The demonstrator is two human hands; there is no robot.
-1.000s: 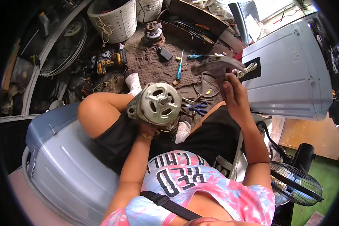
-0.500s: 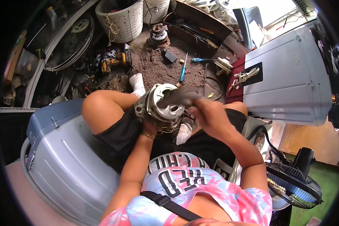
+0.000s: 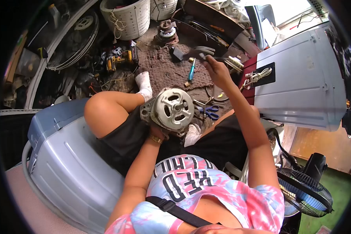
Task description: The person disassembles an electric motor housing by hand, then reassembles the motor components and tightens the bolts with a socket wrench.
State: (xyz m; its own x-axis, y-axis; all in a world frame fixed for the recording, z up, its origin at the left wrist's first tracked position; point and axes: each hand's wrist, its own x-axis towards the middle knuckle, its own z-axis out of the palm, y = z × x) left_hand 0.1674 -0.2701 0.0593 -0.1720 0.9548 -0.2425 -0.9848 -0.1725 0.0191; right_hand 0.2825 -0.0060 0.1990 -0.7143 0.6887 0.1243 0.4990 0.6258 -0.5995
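Note:
A round silver electric motor (image 3: 174, 110) with slotted openings and a short central shaft rests between my legs, its shaft end tilted up towards me. My left hand (image 3: 160, 132) grips it from below, with most of the fingers hidden under the housing. Away from the motor, over the floor mat, my right hand (image 3: 217, 70) is closed on a dark claw hammer (image 3: 201, 51), held close to its head. Blue-handled scissors (image 3: 210, 112) and a metal puller-like tool (image 3: 201, 104) lie just right of the motor.
A blue screwdriver (image 3: 191, 69) lies on the brown mat (image 3: 156, 64). Another motor (image 3: 166, 32) stands behind it. A yellow drill (image 3: 119, 60) sits at left, a tool box (image 3: 206, 23) at the back. White appliance panels (image 3: 292, 78) and a fan (image 3: 304, 191) flank my right side.
My right hand has lifted the hammer off the motor and carried it forward over the mat. The motor's top and the scissors are now uncovered. My left hand keeps its hold.

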